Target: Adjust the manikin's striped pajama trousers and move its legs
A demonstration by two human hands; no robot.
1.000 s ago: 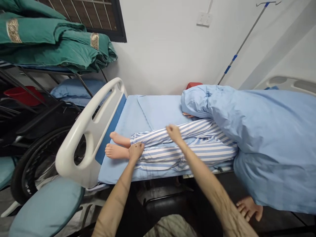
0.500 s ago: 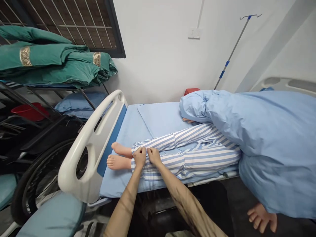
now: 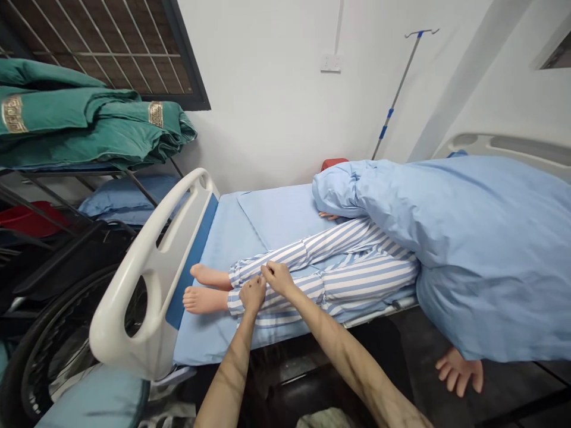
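footboard (image 3: pixel 149 285): white plastic, smooth, glossy. striped pyjama trousers (image 3: pixel 357 261): cloth, matt. blanket (image 3: pixel 491 238): blue cloth, matt. iv pole (image 3: pixel 397 89): metal, w/ slight sheen.

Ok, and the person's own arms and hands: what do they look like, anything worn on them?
Both forearms are bare. The left hand and right hand wear no gloves, and no sleeve, watch or band shows on the left forearm or right forearm.

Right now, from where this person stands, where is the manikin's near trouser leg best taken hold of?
Probably at the cuff of the near trouser leg, coming from the bed's near side, beside the left hand and right hand. The striped cloth ends loosely at the ankle, short of the bare foot, while the white footboard closes off the foot end.
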